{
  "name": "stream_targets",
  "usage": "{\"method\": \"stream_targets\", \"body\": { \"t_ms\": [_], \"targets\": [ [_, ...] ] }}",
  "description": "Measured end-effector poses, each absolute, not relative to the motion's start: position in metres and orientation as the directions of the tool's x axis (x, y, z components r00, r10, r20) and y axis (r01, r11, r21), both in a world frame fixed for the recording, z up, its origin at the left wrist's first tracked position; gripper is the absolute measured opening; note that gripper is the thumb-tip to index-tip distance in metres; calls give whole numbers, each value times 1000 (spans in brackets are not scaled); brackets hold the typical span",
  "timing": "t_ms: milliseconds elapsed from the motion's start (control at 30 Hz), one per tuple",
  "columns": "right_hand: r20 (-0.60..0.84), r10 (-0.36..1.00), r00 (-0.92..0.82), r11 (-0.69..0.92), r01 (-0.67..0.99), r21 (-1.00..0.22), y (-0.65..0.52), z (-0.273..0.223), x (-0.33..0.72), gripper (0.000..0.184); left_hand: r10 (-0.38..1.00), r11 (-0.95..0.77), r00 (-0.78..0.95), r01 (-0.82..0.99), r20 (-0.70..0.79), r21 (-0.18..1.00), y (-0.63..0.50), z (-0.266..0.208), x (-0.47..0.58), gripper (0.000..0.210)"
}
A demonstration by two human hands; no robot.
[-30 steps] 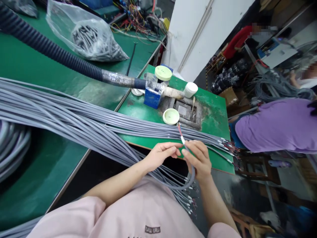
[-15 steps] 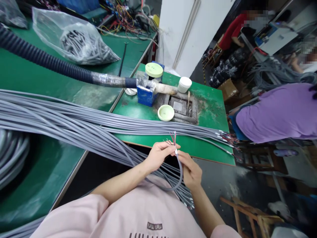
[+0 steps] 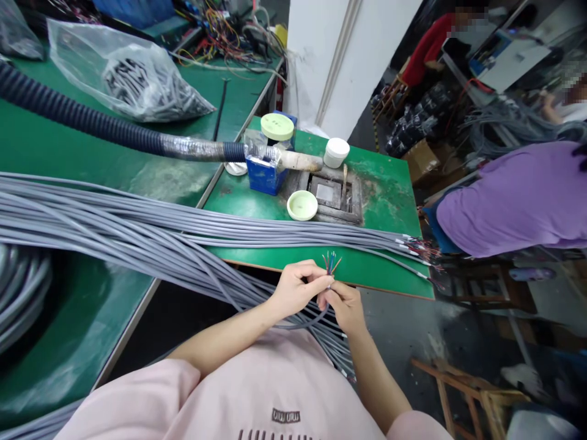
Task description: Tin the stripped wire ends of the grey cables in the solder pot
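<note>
Both my hands meet at the end of one grey cable (image 3: 316, 319), just in front of the bench edge. My left hand (image 3: 300, 286) pinches around the base of the thin coloured wires (image 3: 331, 263), which fan upward out of the cable end. Closed on the same cable just below is my right hand (image 3: 345, 305). The fingers hide most of the cable end. Behind my hands a thick bundle of grey cables (image 3: 257, 229) crosses the green bench, its stripped wire ends (image 3: 417, 245) lying at the right. More cables hang down below my hands.
A square soldering pot (image 3: 326, 193) is set in the bench, near a pale green dish (image 3: 302, 205), a white tub (image 3: 336, 152) and a ribbed hose (image 3: 114, 127). A bag of grey pieces (image 3: 151, 85) lies at the left. A person in purple (image 3: 513, 201) is at the right.
The wires above my fingers now spread in a fan and show blue and orange ones. My right hand has moved up and left, closer to my left hand.
</note>
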State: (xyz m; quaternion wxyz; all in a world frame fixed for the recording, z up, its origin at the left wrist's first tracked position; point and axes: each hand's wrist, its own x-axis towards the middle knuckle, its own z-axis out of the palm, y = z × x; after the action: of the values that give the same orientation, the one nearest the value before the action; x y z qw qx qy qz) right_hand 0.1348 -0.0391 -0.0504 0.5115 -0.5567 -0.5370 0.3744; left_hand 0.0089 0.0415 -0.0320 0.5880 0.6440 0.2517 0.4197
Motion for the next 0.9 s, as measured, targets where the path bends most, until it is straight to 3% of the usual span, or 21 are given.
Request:
{"method": "stream_targets", "body": {
  "t_ms": [500,900],
  "targets": [
    [107,989,106,94,125,-988,-38,-63,136,33,827,-164,520,-142,215,976,41,-33,8,25],
    [94,989,117,76,145,-986,-39,-61,133,23,814,98,577,-250,67,963,42,-35,8,31]
  ]
}}
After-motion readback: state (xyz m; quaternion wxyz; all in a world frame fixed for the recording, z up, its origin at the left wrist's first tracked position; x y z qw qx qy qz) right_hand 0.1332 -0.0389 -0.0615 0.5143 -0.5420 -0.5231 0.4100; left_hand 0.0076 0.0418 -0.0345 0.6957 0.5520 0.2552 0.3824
